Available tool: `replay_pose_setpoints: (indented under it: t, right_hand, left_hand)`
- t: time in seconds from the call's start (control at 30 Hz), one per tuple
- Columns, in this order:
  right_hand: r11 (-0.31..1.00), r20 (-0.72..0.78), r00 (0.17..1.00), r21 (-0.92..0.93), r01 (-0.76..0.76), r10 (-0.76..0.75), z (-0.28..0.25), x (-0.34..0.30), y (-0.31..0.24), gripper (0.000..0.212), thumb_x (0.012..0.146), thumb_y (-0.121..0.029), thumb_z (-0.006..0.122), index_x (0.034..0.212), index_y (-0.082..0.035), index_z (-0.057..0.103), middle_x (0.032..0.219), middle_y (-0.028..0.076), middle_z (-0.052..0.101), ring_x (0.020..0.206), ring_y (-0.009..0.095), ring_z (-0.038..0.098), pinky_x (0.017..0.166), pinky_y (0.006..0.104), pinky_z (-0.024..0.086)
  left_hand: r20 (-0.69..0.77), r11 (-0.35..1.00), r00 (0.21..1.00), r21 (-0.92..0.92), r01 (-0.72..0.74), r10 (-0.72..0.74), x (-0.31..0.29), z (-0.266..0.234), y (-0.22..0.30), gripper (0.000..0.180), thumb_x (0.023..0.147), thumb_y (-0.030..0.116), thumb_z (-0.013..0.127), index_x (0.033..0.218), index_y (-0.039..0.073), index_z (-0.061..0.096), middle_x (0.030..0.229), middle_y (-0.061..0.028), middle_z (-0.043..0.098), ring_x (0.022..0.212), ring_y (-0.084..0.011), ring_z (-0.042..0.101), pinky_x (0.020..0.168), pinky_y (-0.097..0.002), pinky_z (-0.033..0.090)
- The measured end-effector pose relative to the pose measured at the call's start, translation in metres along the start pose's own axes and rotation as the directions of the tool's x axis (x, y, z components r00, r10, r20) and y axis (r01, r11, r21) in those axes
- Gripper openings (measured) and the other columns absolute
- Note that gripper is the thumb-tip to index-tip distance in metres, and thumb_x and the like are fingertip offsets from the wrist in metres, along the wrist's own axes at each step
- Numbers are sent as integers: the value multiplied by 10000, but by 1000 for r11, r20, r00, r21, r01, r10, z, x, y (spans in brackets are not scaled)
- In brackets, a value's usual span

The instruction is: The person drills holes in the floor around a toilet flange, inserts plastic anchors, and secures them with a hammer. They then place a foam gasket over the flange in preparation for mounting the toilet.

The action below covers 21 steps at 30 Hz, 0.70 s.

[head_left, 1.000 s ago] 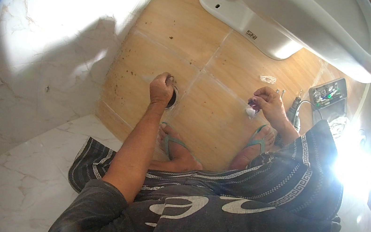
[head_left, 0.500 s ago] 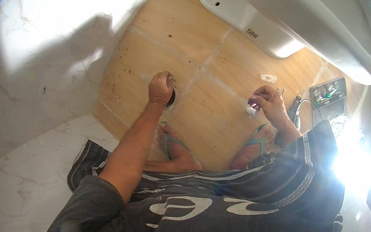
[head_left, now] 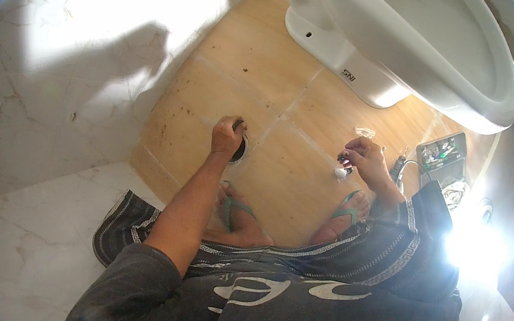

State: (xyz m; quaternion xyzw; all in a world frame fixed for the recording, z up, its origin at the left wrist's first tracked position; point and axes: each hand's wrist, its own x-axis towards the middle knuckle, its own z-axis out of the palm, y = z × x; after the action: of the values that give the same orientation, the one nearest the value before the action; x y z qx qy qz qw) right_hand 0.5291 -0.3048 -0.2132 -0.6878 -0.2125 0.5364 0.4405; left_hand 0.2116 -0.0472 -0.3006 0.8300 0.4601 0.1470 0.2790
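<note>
While the view has tilted a bit vs the earlier frames, so the white toilet bowl point(head_left: 418, 45) now fills more of the top right, both hands sit in about the same spots on the tan tile floor point(head_left: 228, 84). The left hand point(head_left: 227, 137) is down at the floor w/ fingers curled over the edge of a dark round floor opening point(head_left: 240, 149); can't tell if it grips anything, the palm is hidden. The right hand point(head_left: 365, 162) is up off the floor, fingers pinched on a small fitting point(head_left: 341, 170): dark at the top, white roundish end below, too small to tell more. It hangs over the tile just right of the grout line, well apart from the opening.

The opening is approx half hidden by the left knuckles; only a dark crescent shows on its right side. Tile around it is speckled w/ dirt.

Feet in teal flip-flops point(head_left: 349, 206) stand below the hands. A small clear wrapper point(head_left: 365, 132) lies on the tile above the right hand. A dark open box of small parts point(head_left: 442, 154) sits by the toilet base at right, w/ a dark cable beside it. A striped mat point(head_left: 123, 220) lies on white marble floor at lower left. Strong glare at right washes out that corner. White marble wall at left, w/ the person's shadow on it.
</note>
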Motion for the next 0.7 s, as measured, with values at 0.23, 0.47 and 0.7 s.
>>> replay_pose_setpoints:
  t: [0.23,0.47,0.7]
  right_hand:
    - [998,-93,995,55,27,-22,-11,4,14,215,965,-82,655,1116,50,577,928,173,726,803,216,718,710,323,595]
    - [966,-361,930,256,30,66,-55,26,32,277,965,-91,630,1209,33,591,902,140,694,755,193,714,620,293,601]
    - [915,-549,831,-376,-148,-91,-43,52,53,291,896,-250,685,1148,-107,702,1002,179,743,965,332,732,879,425,586]
  left_hand:
    - [-29,998,999,50,-36,38,-5,6,-23,245,893,245,736,1019,35,745,1005,-190,733,955,-373,705,859,-446,553]
    - [-10,999,999,2,41,-41,6,3,-22,318,942,286,716,1068,-5,733,1020,-192,732,963,-354,706,859,-443,545]
    - [97,990,986,-7,-137,137,39,-9,48,210,956,194,702,1063,14,704,1046,-146,674,902,-307,680,792,-404,547]
